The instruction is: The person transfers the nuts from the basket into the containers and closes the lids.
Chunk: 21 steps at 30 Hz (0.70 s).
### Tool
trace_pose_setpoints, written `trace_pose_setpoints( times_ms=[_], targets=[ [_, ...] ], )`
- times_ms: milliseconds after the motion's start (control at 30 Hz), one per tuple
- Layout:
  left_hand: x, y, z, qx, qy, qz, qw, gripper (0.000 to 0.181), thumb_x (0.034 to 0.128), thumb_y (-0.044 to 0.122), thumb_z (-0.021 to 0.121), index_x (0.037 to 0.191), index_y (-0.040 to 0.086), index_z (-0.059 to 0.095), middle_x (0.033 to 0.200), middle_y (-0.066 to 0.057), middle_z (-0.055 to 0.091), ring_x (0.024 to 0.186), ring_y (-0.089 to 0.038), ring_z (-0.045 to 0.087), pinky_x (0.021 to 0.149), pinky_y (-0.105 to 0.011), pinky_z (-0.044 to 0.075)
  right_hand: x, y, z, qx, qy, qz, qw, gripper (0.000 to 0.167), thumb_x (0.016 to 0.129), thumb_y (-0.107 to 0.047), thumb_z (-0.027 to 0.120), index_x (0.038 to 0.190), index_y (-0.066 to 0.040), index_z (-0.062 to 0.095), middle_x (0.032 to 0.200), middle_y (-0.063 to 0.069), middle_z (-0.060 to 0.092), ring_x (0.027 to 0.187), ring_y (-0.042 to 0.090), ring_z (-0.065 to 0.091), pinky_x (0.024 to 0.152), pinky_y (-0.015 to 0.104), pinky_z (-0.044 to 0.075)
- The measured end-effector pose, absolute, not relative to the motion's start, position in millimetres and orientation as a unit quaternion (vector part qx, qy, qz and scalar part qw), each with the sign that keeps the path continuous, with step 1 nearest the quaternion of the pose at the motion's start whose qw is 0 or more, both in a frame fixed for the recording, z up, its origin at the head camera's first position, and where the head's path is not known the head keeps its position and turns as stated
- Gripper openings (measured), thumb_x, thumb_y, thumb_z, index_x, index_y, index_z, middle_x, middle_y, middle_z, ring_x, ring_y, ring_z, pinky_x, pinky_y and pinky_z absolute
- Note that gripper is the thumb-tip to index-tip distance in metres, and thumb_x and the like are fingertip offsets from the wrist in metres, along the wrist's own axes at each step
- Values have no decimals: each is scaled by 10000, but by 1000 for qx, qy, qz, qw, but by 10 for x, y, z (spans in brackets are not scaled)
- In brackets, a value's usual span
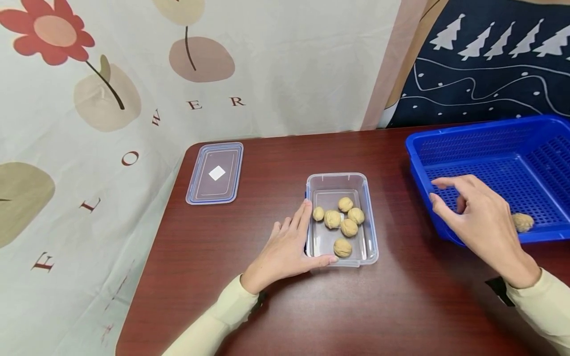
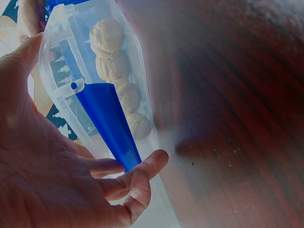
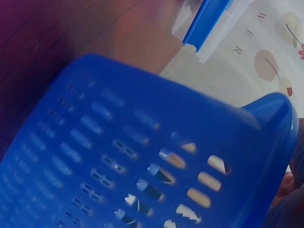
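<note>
A clear plastic box (image 1: 371, 247) with several walnuts (image 1: 349, 228) inside stands on the table. My left hand (image 1: 285, 249) rests against its front left corner, fingers stretched along the left side and thumb across the front rim. Close up in the left wrist view, the fingers touch the box by its blue latch (image 2: 111, 123). Over the left part of the blue basket (image 1: 472, 133), my right hand (image 1: 483, 225) hovers with thumb and forefinger apart and nothing visible between them. One walnut (image 1: 522, 222) lies in the basket, partly behind that hand. The basket wall (image 3: 142, 109) fills most of the right wrist view.
A clear lid (image 1: 215, 173) with a blue seal and a white label lies flat at the table's back left. Behind the table hangs a pale cloth (image 1: 289, 59) with flower prints, and a dark cloth (image 1: 485, 89) with white trees is at the right.
</note>
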<state>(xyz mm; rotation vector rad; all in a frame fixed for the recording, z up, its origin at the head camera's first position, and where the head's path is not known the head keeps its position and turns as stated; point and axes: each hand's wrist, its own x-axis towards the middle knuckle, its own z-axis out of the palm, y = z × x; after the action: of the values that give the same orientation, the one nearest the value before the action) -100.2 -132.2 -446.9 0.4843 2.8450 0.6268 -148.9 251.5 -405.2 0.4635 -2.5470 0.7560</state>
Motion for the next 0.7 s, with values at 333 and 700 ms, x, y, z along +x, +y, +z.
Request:
trace_pose_setpoints(
  times_ms=[333, 700],
  targets=[
    [-996, -1324, -4467, 163, 959, 214, 92, 1339, 858, 856, 694, 1765, 93, 71, 1824, -36, 88, 1496, -403, 447, 1157, -648, 330, -1562, 2667, -3991, 124, -950, 239, 160, 337, 956, -163, 808, 1270, -50, 756, 923, 118, 697, 609, 166, 432, 414, 329, 259],
    [-992, -1332, -4461, 162, 957, 220, 96, 1321, 867, 844, 694, 1766, 95, 81, 1827, -28, 79, 1500, -439, 444, 1172, -707, 298, -1613, 2867, -4042, 101, -964, 216, 118, 263, 985, -171, 779, 1199, -21, 752, 745, 53, 606, 573, 195, 433, 477, 364, 293]
  ],
)
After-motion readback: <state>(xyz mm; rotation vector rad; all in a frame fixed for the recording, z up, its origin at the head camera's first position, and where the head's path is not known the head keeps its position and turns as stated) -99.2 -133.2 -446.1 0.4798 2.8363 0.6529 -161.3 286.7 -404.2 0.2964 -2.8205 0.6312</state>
